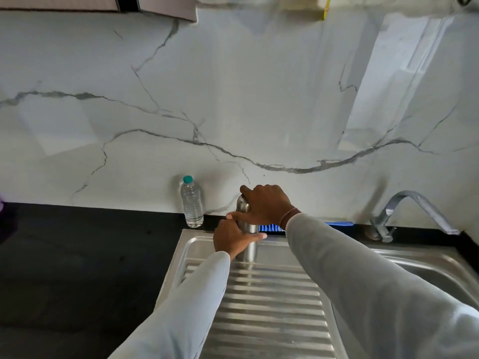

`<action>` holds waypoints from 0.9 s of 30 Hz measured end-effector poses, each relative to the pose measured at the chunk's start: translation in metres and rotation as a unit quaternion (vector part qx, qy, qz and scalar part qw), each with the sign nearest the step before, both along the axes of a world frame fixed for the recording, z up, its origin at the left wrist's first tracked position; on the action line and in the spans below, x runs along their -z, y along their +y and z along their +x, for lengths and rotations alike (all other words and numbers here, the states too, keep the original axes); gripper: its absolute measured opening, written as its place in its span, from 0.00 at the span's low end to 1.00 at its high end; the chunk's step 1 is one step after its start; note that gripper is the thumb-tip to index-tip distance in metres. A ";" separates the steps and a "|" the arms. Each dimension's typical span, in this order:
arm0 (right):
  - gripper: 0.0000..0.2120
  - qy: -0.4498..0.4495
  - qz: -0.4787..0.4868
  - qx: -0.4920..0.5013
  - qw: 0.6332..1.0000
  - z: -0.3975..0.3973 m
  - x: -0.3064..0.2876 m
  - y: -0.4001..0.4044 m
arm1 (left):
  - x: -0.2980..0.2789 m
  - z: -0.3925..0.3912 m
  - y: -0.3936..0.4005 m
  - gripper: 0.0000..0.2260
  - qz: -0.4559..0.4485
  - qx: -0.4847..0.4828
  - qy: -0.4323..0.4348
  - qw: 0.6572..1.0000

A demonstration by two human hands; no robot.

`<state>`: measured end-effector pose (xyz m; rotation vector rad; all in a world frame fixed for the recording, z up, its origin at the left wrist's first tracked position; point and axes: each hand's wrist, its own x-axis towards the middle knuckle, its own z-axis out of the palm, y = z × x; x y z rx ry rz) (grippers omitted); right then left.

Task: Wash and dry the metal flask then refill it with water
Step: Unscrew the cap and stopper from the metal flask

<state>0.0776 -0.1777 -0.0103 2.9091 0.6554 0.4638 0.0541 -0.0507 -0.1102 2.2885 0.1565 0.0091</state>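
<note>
The metal flask (pixel 248 239) stood upright at the far end of the ribbed drainboard (pixel 269 301) of the steel sink (pixel 440 265), close to the marble wall (pixel 233 99). The left hand (pixel 234 238) was wrapped around the middle of its body, coming from 7 o'clock, with the fingers (pixel 255 237) curled across the front side and the thumb lying above them. The right hand (pixel 267 203) sat on the top of the flask, coming from 4 o'clock; its fingers were closed over the cap, so the cap itself was mostly hidden, and the thumb pointed along the neck toward 9 o'clock. So both hands were gripping the one flask, one low and one high.

I counted one flask, one plastic water bottle (pixel 191 203), one blue brush (pixel 337 224), one tap (pixel 412 213) and two hands. The bottle, clear with a teal cap, stood on the black bench (pixel 77 255) at 10 o'clock from the flask, near it but not touching. The brush lay along the back edge at 3 o'clock, partly behind the right sleeve (pixel 363 268). The tap was farther at 3 o'clock, well apart.

The flask looked like brushed silver steel, slim and cylindrical, with a rounded shoulder. If it was wet or dry, I could not tell.
</note>
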 end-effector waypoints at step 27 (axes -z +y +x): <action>0.21 0.066 0.089 -0.175 0.978 -0.123 -0.028 -0.047 | -0.028 -0.129 -0.016 0.20 -0.091 0.127 -0.017 0.988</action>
